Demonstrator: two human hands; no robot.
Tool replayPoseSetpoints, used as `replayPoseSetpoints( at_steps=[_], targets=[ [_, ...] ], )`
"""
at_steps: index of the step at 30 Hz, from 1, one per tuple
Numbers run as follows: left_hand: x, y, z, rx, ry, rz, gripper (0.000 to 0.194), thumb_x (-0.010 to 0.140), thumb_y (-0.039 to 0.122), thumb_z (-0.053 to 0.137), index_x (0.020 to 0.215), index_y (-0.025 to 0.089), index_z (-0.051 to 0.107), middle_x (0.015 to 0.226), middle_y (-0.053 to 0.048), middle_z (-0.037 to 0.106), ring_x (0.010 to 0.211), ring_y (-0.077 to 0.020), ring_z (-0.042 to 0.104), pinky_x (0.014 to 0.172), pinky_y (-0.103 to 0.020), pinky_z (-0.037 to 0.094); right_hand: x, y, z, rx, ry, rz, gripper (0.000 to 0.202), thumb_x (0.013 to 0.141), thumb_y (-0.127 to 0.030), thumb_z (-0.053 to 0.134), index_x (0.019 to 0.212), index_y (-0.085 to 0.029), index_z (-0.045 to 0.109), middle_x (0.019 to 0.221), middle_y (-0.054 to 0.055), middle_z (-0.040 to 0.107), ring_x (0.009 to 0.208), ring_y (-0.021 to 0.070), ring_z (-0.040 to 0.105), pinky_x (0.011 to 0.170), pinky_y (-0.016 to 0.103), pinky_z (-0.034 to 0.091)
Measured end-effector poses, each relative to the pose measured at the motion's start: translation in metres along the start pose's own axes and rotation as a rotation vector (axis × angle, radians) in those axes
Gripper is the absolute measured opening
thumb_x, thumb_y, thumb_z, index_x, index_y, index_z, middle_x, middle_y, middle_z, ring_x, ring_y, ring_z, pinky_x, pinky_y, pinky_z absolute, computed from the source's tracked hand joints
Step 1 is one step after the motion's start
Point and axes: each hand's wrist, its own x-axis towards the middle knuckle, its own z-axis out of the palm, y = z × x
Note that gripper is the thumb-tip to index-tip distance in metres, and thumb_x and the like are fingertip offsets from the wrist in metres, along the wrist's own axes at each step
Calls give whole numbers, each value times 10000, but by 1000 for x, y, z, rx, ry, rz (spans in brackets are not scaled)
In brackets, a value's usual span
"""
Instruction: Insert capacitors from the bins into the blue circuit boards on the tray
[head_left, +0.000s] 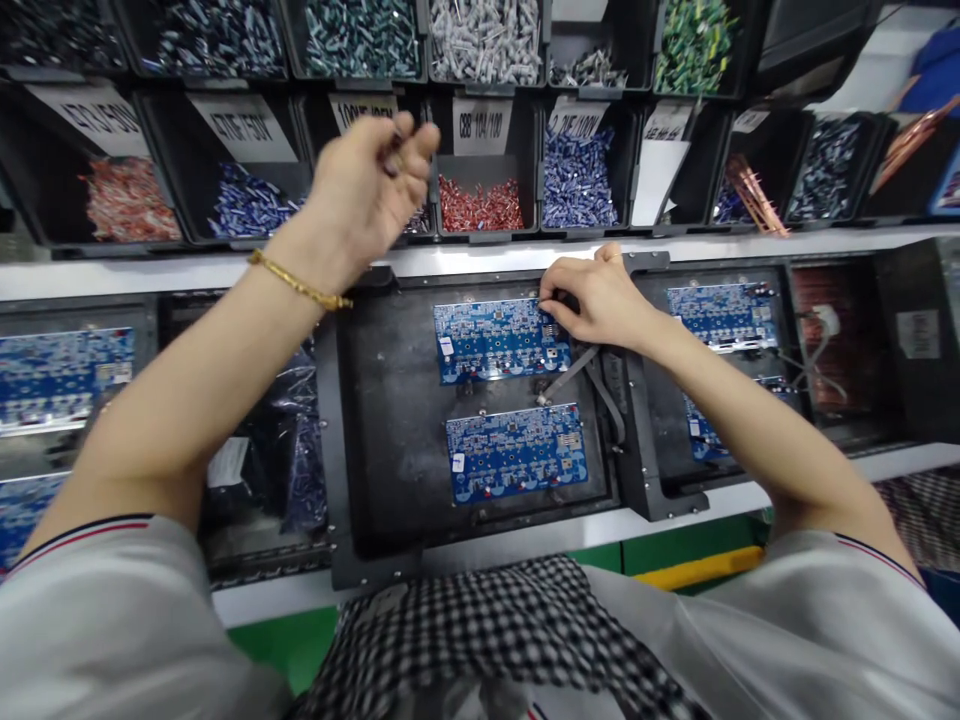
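Right hand (596,298): fingers bent toward thumb at upper blue circuit board's (491,345) two o'clock corner; cannot tell what they pinch. Left hand (371,190): fingers loosely curled, between ten and eleven o'clock from board; contents unclear. Red-parts bin (480,205), twelve. Gray cable (571,376), four. Lower blue board (517,455), six. Black tray (390,430) around both boards.

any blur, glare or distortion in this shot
Head view: the left hand and checked apron look soft; head view: crinkled plastic catches glints; head view: wide-angle distortion makes the outer bins lean; head view: the middle upper board is clearer, though tiny parts blur together.
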Motion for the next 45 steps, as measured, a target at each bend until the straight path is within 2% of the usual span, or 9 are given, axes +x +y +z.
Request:
replayPoseSetpoints(
  at_steps=[3,8,12,17,23,28,32,37,45],
  targets=[
    [-29,-37,16,47,-24,100,185,987,69,356,916,67,527,757,4,615,579,28,462,587,-57,370,-2,-1,1,-31,3,-15,212,846,-301,406,860,-183,582,905,48,654,798,197,533,833,430,237],
    [-62,-93,19,160,-43,-158,177,930,74,488,878,67,657,696,-2,583,518,-3,467,499,-113,371,-4,-8,4,-176,39,-32,278,872,-275,374,958,-177,620,956,61,658,808,215,549,844,472,240],
    [-67,-113,12,175,13,-258,181,902,163,585,777,59,667,649,-7,546,492,-9,433,450,-131,298,-4,-9,5,-176,33,-29,302,886,-292,387,980,-181,651,970,64,660,812,230,555,872,510,231],
    [-65,-120,14,161,59,-278,343,955,280,504,701,76,612,578,14,459,453,-17,374,441,-147,258,-13,-31,-7,-6,92,76,302,920,-350,405,961,-199,664,975,51,682,850,230,587,874,462,245],
    [-70,-121,26,143,-10,-216,358,950,255,511,627,102,522,561,22,441,449,-21,336,436,-158,225,-29,-66,-26,90,109,-6,259,904,-313,425,950,-223,663,969,21,689,839,203,583,853,419,246],
    [-70,-119,22,142,75,-261,297,971,192,436,812,72,656,711,-49,606,535,-51,472,519,-176,375,-18,-29,-21,-3,80,62,237,858,-276,442,921,-206,660,979,55,680,868,236,563,862,456,242],
    [-71,-123,15,168,52,-295,206,923,174,545,849,58,698,811,-82,658,542,-33,457,508,-163,357,-7,-1,-7,20,36,59,231,847,-289,436,863,-202,650,1007,46,677,909,253,575,860,465,238],
    [-77,-126,11,162,22,-271,199,887,200,611,812,58,728,623,-5,513,505,-20,378,458,-141,286,-6,2,-2,20,18,58,220,819,-265,452,888,-200,651,1010,43,674,945,267,574,867,472,228],
    [-85,-126,14,111,77,-355,134,884,82,575,863,61,706,746,-23,614,488,-1,425,466,-108,349,-7,1,-4,17,10,47,244,803,-239,438,906,-195,654,1001,53,671,954,278,574,865,482,219]
  ],
)
